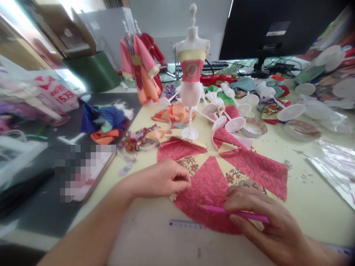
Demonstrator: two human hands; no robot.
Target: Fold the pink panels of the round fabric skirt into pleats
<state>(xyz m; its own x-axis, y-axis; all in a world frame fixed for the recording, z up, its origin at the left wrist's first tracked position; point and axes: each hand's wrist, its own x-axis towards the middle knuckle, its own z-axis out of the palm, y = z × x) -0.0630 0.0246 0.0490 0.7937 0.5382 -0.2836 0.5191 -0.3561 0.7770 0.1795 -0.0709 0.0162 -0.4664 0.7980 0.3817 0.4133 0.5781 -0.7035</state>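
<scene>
A red and cream floral panelled cloth lies spread on the table, its curved edge toward me. My left hand rests on its left part, the fingers curled together at the fabric; whether they pinch the cloth is hidden. In my right hand is a pink pen, its tip pointing left over the red middle panel. The lower fingers of that hand touch the cloth's right edge. A ruler shows partly under the near edge. Just behind the cloth stands a small white mannequin wearing a red and cream band.
Dressed mannequins stand at the back left. White stands and fabric scraps lie behind the cloth, with tape rolls to the right. A phone-like object, partly pixelated, lies left of my left arm. A monitor is at the back.
</scene>
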